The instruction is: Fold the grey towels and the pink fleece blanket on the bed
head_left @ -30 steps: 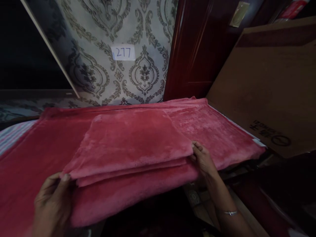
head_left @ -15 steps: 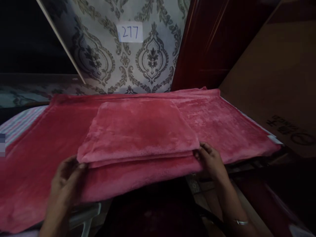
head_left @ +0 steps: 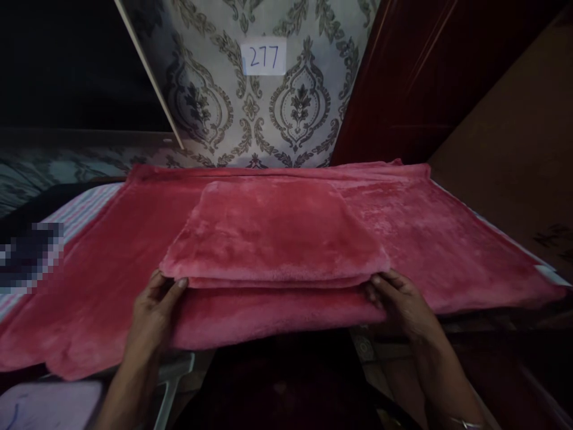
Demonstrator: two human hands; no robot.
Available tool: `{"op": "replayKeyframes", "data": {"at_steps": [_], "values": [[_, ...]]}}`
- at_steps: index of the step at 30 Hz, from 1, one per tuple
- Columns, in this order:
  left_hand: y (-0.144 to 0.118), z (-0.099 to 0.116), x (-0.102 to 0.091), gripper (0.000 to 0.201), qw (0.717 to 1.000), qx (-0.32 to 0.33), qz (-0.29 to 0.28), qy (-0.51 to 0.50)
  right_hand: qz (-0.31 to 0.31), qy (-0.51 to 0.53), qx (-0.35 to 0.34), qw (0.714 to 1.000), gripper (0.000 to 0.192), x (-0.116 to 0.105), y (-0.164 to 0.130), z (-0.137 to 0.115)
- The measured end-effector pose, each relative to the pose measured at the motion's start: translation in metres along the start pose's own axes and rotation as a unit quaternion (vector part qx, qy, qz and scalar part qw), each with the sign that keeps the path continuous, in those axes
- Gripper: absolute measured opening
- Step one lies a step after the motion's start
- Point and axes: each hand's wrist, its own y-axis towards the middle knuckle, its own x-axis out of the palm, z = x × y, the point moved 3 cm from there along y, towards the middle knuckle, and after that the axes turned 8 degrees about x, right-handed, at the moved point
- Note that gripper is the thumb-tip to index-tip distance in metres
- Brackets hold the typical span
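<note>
A folded piece of pink-red plush fabric (head_left: 286, 230) lies across a larger plush blanket (head_left: 147, 239) of the same colour. My left hand (head_left: 156, 304) pinches the near left corner of the folded piece, with the thumb on top. At the near right corner, my right hand (head_left: 398, 298) grips the same piece between thumb and fingers. Its front edge shows at least two layers, slightly apart. Some fingertips of both hands are hidden under the fabric.
The blanket covers a surface with a striped cloth (head_left: 96, 200) showing at the left. Behind stands a patterned wall (head_left: 250, 131) with a paper marked 277 (head_left: 264, 57). A dark red panel (head_left: 403, 77) and a cardboard box (head_left: 514, 131) stand at the right.
The view has shifted, so the scene sits further right in the picture. Both hands keep hold of the folded fabric's near corners, and its front edge now looks more level.
</note>
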Motion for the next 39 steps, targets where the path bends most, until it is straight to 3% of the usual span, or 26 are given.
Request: {"op": "replayKeyframes", "data": {"at_steps": [4,8,13,19,25,28,34,39], "values": [[0.006,0.000,0.000,0.051,0.999,-0.010,-0.030,0.024,-0.022,-0.036,0.011,0.999,0.047,0.004,0.004,-0.002],[0.014,-0.003,0.002,0.055,0.982,-0.033,-0.090,0.164,-0.048,-0.121,0.049,0.990,0.059,0.012,0.009,-0.002],[0.022,-0.002,-0.010,0.053,0.977,0.053,-0.022,0.204,0.044,-0.082,0.035,0.995,0.059,-0.001,0.011,0.000],[0.022,-0.006,-0.018,0.056,0.984,0.018,-0.081,0.161,0.023,-0.050,0.047,0.997,0.058,-0.007,0.008,0.005],[0.015,-0.031,-0.030,0.079,0.998,-0.054,-0.025,0.000,-0.027,0.036,-0.006,0.999,0.083,-0.010,0.003,0.017],[0.013,-0.039,-0.033,0.079,0.998,-0.067,-0.012,0.002,-0.064,0.057,-0.009,0.996,0.087,-0.009,0.004,0.026],[0.008,-0.016,-0.018,0.077,0.993,-0.119,-0.022,-0.016,-0.035,0.064,0.007,0.997,0.057,0.001,0.007,0.023],[0.009,0.005,-0.008,0.076,0.993,-0.116,-0.001,0.014,-0.057,0.010,0.024,0.998,0.056,0.011,0.006,0.015]]}}
